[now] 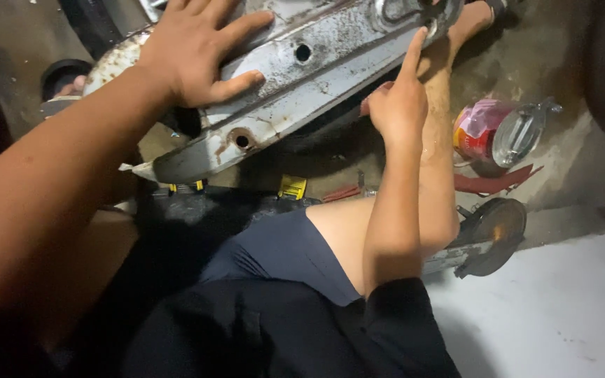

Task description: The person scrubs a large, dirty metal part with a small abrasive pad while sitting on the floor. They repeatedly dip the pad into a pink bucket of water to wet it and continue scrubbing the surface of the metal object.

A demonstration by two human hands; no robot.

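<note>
Two hands on rusty metal panel (316, 77) | left hand (197, 49) flat, fingers spread | right hand (397, 105) pointing | tin (498, 133) lidded

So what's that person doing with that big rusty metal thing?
A person sits on the floor with a long, rusty grey metal part lying across in front of them. Their left hand presses flat on top of it. Their right hand points one finger up at its far end. A tin can and an angle grinder lie on the floor nearby.
</note>
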